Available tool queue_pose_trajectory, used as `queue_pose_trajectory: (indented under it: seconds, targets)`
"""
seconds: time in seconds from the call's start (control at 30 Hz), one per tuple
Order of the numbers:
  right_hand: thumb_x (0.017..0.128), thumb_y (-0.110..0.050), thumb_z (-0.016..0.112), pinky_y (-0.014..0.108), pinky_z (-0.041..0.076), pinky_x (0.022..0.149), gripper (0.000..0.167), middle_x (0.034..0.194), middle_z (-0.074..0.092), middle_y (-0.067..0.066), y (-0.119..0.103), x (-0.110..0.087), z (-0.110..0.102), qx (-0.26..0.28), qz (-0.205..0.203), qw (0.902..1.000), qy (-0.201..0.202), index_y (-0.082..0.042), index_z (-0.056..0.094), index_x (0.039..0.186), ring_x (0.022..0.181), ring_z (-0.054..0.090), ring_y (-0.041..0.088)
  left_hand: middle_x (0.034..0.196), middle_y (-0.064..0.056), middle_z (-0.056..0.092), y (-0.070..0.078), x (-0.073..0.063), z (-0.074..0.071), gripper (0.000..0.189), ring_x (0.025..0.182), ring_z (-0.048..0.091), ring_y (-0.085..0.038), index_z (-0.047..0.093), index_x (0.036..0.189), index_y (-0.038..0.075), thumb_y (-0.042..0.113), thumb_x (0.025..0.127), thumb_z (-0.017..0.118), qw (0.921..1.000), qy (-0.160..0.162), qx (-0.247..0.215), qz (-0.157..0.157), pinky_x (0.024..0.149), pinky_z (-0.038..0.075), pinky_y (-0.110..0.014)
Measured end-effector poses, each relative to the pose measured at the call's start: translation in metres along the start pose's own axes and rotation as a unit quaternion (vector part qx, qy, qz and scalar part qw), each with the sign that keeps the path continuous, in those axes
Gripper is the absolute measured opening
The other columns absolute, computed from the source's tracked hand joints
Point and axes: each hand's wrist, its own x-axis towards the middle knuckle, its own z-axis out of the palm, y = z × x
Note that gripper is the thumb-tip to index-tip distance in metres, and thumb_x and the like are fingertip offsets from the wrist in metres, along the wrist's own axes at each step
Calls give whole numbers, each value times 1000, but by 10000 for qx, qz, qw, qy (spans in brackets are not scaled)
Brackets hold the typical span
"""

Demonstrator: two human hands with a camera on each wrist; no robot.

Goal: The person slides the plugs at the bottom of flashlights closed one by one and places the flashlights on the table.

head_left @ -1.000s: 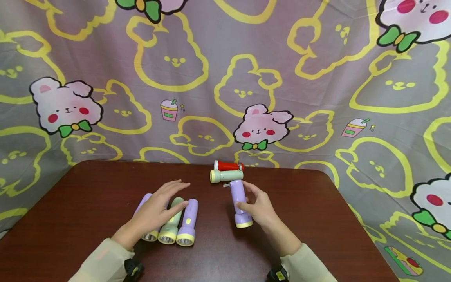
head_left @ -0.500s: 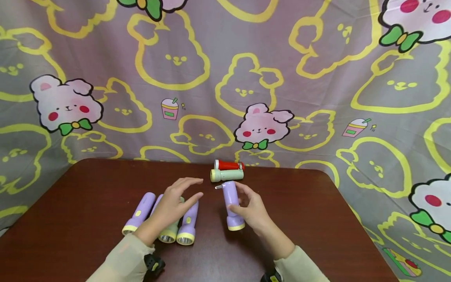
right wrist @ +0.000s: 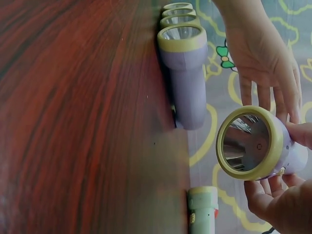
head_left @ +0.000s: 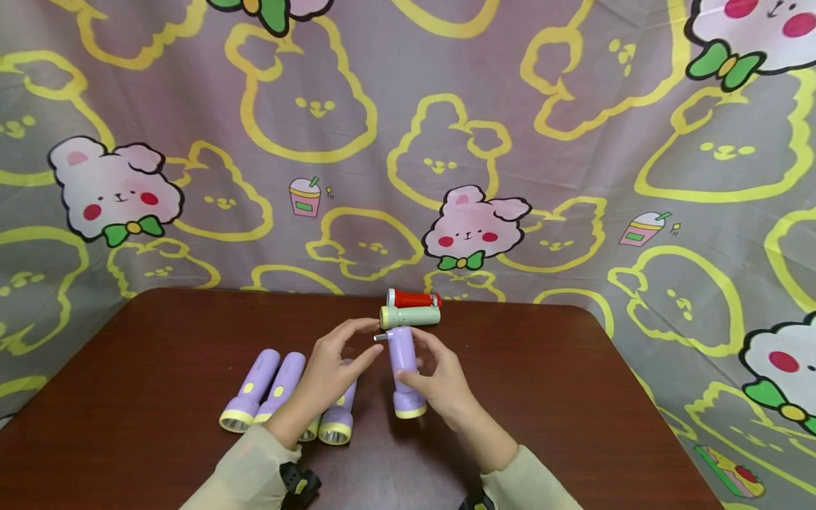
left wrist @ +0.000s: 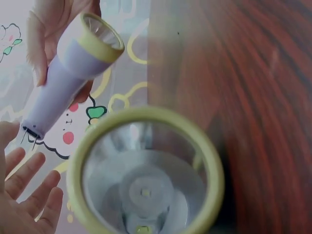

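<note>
My right hand (head_left: pixel 446 386) grips a purple flashlight (head_left: pixel 401 358) with a yellow rim, held above the table, lens end down toward me. Two thin metal plug prongs (left wrist: pixel 29 139) stick out from the side near its tail. Beside the prongs is my left hand (head_left: pixel 331 365), thumb and fingers spread, holding nothing; its fingertips are close to the prongs in the left wrist view. Under and beside the left forearm lies a row of flashlights: two purple ones, a green one (head_left: pixel 309 429) mostly hidden by the wrist, and a purple one (head_left: pixel 338 425) on the right.
The row's two left purple flashlights (head_left: pixel 250 389) lie with lenses toward me. At the back of the dark red-brown table (head_left: pixel 542 397), a pale green flashlight (head_left: pixel 417 316) lies sideways in front of a red one (head_left: pixel 414 299). A patterned cloth (head_left: pixel 357 142) hangs behind the table.
The right hand has carried the purple flashlight leftward. The left hand has moved right, from over the row toward the prongs, uncovering the two left purple flashlights.
</note>
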Motion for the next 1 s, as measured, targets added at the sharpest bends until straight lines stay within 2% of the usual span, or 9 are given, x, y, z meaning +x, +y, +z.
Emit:
queue_pose_trajectory:
  seconds: [0.3, 0.57, 0.77, 0.87, 1.0]
  targets:
    - [79, 7, 73, 26, 53, 74, 66, 121, 58, 25, -2, -1, 6, -39, -163, 9998, 120, -1, 51, 141, 89, 59, 16, 115, -5, 71, 4, -2, 5, 33, 102, 66, -16, 66, 121, 15, 18, 89, 75, 9988, 19, -192, -447, 76, 60, -41]
    - [80, 7, 73, 25, 52, 75, 65, 121, 58, 26, -2, -1, 9, 89, -224, 9997, 70, 1, 51, 140, 88, 60, 14, 114, -4, 71, 6, -3, 8, 35, 98, 66, -13, 66, 122, 15, 20, 89, 75, 9985, 3, -251, -496, 75, 59, -30]
    - [81, 5, 73, 24, 51, 78, 64, 119, 63, 29, 0, 0, 11, 11, -285, 9996, 59, 1, 50, 140, 90, 59, 14, 119, -4, 69, 7, -3, 8, 39, 102, 66, -17, 64, 124, 13, 20, 88, 77, 9974, -70, -330, -639, 77, 60, -36]
    - [83, 4, 73, 24, 52, 80, 65, 120, 65, 29, -1, 0, 11, -27, -254, 9997, 19, 0, 48, 142, 93, 63, 16, 122, -4, 68, 8, -3, 7, 42, 105, 66, -25, 63, 126, 16, 22, 87, 78, 9963, -157, -396, -748, 78, 59, -42]
    - [85, 1, 74, 26, 52, 86, 68, 123, 66, 27, -2, -1, 9, -91, -175, 9998, -77, -4, 45, 146, 100, 68, 22, 122, -3, 68, 9, -2, 5, 43, 108, 66, -29, 63, 126, 20, 25, 86, 79, 9955, -236, -398, -833, 79, 59, -43]
